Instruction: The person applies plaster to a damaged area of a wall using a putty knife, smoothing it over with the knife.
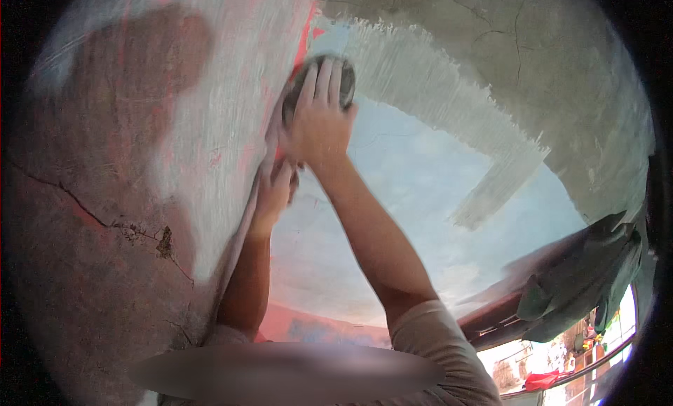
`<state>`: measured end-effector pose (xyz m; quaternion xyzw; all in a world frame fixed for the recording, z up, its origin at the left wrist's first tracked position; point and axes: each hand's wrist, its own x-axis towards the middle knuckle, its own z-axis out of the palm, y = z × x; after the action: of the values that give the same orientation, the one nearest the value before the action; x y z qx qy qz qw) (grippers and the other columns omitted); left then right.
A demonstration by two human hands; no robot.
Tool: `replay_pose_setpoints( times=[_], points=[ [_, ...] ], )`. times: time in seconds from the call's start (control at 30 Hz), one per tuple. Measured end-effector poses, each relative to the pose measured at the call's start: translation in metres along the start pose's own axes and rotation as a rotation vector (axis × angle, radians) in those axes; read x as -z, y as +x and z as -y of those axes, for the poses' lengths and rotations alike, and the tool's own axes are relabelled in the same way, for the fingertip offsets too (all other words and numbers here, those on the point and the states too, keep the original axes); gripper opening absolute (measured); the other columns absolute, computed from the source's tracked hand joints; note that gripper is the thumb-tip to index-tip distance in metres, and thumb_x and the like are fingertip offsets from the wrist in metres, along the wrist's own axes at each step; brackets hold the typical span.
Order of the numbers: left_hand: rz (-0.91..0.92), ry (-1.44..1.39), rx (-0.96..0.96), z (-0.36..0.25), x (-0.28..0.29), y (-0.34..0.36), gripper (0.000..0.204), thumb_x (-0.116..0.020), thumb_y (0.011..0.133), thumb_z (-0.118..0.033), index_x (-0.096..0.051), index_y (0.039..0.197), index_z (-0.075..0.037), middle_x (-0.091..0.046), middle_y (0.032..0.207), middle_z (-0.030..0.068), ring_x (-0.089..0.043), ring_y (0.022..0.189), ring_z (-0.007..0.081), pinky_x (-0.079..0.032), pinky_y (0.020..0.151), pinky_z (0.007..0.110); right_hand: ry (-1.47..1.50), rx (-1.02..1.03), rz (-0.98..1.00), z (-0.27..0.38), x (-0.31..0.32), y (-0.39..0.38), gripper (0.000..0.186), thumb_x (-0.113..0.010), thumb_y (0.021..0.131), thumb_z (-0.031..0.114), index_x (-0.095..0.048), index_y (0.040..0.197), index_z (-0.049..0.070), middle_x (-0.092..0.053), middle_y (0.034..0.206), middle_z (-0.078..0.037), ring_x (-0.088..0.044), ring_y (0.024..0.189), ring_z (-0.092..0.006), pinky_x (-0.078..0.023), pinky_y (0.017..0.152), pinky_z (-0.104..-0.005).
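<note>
my right hand (322, 129) holds the dark round pad (347, 85) against the painted wall (420, 174), fingers laid across its back. i judge it light and firm, best gripped near its rim. my left hand (275, 193) is lower; its grip i cannot tell.

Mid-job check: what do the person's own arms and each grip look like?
The left grip and right grip are bare, ungloved hands. The left forearm and right forearm are bare too, with no cables or wristwear visible. Short, plain, greyish-beige fabric sleeves are worn above them.
</note>
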<state>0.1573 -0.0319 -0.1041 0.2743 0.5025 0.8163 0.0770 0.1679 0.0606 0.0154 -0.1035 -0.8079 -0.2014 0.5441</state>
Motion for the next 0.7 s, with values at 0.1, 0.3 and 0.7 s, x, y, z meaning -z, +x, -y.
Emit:
replay_pose_setpoints(
  times=[0.1,0.3,0.7],
  points=[
    [0.107,-0.036,0.179,0.043,0.021,-0.015,0.035,-0.053,0.116,-0.034,-0.065,0.094,-0.009,-0.05,0.064,-0.0029,-0.041,0.046,0.0077,-0.029,0.042,0.029,0.031,0.007,0.074,0.004,-0.006,-0.038,0.091,-0.071,0.089,0.048,-0.049,0.158,-0.008,-0.042,0.171,-0.03,-0.035,0.164,-0.0413,-0.046,0.099,-0.0687],
    [0.067,-0.048,0.037,-0.05,-0.016,0.023,0.032,-0.058,0.112,-0.033,-0.065,0.092,-0.009,-0.048,0.062,-0.0041,-0.04,0.047,0.0064,-0.028,0.044,0.028,0.083,0.026,-0.006,-0.017,0.024,0.042,0.095,-0.07,0.09,0.05,-0.046,0.16,-0.008,-0.038,0.173,-0.031,-0.033,0.165,-0.0418,-0.045,0.099,-0.0719],
    [-0.034,-0.077,0.04,-0.028,-0.011,0.012,0.035,-0.056,0.113,-0.037,-0.065,0.091,-0.011,-0.048,0.062,-0.0051,-0.038,0.045,0.0052,-0.027,0.042,0.026,0.089,-0.011,0.171,-0.004,0.037,0.039,0.101,-0.073,0.087,0.049,-0.04,0.165,-0.005,-0.034,0.177,-0.028,-0.032,0.166,-0.037,-0.045,0.108,-0.0711]
  ],
)
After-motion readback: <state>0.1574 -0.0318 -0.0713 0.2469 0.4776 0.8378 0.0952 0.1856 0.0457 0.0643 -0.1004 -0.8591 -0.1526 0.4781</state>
